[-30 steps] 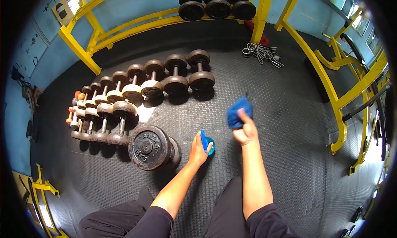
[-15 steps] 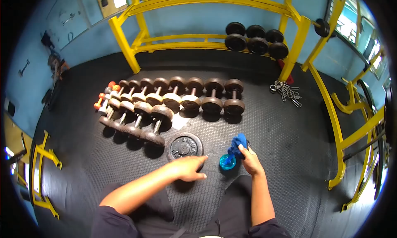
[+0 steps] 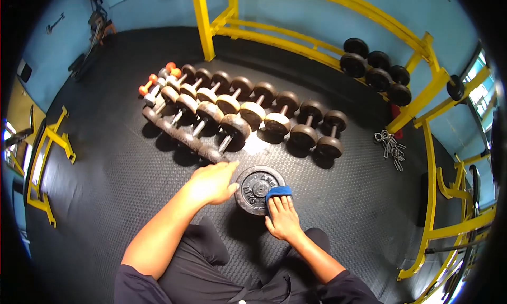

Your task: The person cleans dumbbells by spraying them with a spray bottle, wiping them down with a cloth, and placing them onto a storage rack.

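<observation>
Item: large dumbbell (image 3: 259,188), cast iron, standing on end on the black rubber floor (image 3: 116,161), just in front of the seated person's knees. The top plate faces upward with raised lettering showing; standing it this way presents a flat face to the hands.

Right hand (image 3: 283,219): flat, fingers together and extended, pressing a blue cloth (image 3: 278,191) onto the near right edge of the plate. The grip is a palm-down press, not a pinch; the cloth lies trapped between fingertips and iron, which suits wiping.

Left hand (image 3: 212,182): fingers loosely spread, resting against the left rim of the same plate, holding nothing. Its position reads as a brace to keep the weight from turning or tipping under the cloth.

Surroundings: a row of dumbbells (image 3: 253,111) lies on the floor just beyond, ordered from small orange ones (image 3: 150,82) at far left to larger black ones at right, handles parallel. A yellow rack (image 3: 422,55) stands further off, with more dumbbells (image 3: 377,71) on its low rail. A bundle of metal clips (image 3: 391,145) lies at right.
</observation>
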The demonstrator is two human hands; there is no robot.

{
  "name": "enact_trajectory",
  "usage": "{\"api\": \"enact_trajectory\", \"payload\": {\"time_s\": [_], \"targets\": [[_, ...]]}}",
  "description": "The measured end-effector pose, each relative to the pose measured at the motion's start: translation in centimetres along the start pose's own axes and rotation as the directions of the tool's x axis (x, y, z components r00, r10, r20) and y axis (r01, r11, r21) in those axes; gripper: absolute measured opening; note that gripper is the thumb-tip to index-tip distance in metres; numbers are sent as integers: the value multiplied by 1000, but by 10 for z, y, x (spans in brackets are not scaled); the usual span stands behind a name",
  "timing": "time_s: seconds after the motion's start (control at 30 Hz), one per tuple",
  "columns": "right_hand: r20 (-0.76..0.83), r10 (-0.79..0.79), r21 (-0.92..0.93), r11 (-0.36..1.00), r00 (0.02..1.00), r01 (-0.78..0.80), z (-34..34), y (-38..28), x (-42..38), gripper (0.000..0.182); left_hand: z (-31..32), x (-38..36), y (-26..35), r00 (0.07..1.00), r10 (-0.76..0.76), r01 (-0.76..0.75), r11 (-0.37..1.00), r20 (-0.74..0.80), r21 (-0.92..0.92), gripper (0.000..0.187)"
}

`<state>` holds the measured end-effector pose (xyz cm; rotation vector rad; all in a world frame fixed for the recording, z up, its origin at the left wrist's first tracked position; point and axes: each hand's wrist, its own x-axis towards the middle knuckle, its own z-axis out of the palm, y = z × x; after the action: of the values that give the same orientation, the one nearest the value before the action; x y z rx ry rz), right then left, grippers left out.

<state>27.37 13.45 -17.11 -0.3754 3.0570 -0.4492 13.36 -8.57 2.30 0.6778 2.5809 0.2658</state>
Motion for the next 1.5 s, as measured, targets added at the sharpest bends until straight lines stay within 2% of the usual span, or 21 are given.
{"api": "enact_trajectory", "payload": {"time_s": [0.07,0.13,0.2,0.33,0.47,0.53,0.6,0.73,0.8,0.9,1.0,1.07,1.13,1.17,1.2,1.27,1.3,1.33,1.4,1.47,1.5], "targets": [[12,-43,15,999,999,43,-3,-4,-3,66,-6,-4,-3,995,39,-42,999,-93,-32,62],[79,-116,86,990,990,109,-4,-14,-2,66,-9,-6,0,996,26,-29,999,-84,-41,62],[-2,-169,76,983,986,169,-1,-25,13,63,-6,-6,2,997,17,-20,999,-70,-42,61],[-48,-182,65,981,982,185,5,-30,65,62,-7,-3,-1,999,10,-11,999,-40,-30,61],[-87,15,-32,999,996,-18,-1,-5,101,64,-13,-5,-3,998,3,-6,998,-64,-57,60],[-173,145,-78,984,974,-160,6,-1,108,71,-13,-5,-3,997,5,-9,998,-77,-62,60],[-96,181,-139,971,979,-193,13,-15,108,74,-12,-6,-1,995,25,-30,998,-102,-56,60],[-75,18,48,999,997,-14,21,-44,76,76,-9,-1,2,994,32,-36,998,-102,-44,59],[-83,10,46,999,997,-7,15,-42,59,74,-10,2,5,996,24,-29,998,-87,-53,59],[-15,-98,91,991,995,99,-3,-33,27,65,-17,2,8,998,21,-25,998,-67,-57,59],[77,-59,161,986,995,46,-18,-8,4,54,-16,-1,0,997,15,-20,997,-74,-70,59],[165,-25,0,1000,986,25,-33,10,8,45,-18,-3,-3,996,-3,-4,997,-84,-80,58],[78,-36,-100,994,996,44,-41,28,23,42,-23,-8,-2,998,-36,31,995,-55,-94,57],[52,-97,-131,986,994,103,-46,36,32,39,-23,-8,-4,998,-39,34,995,-56,-97,57],[-3,-82,-156,984,997,80,-35,42,42,46,-22,-9,-5,997,-34,26,995,-74,-99,57],[34,22,-8,1000,999,-22,-16,51,65,56,-19,-11,-8,996,-35,26,994,-85,-102,57],[106,80,191,977,991,-99,-23,48,75,64,-17,-11,-9,995,-40,31,995,-94,-94,56],[106,74,192,977,992,-94,-20,44,87,64,-17,-9,-11,993,-45,36,996,-105,-86,56],[-20,117,-56,991,993,-118,-9,28,104,65,-19,-10,-11,993,-53,44,995,-104,-88,55],[-123,117,-41,992,985,-123,2,9,125,65,-15,-10,-11,994,-55,46,995,-97,-92,55],[-122,127,-40,990,984,-132,5,-3,135,65,-14,-9,-13,992,-49,40,996,-117,-78,55]]}}
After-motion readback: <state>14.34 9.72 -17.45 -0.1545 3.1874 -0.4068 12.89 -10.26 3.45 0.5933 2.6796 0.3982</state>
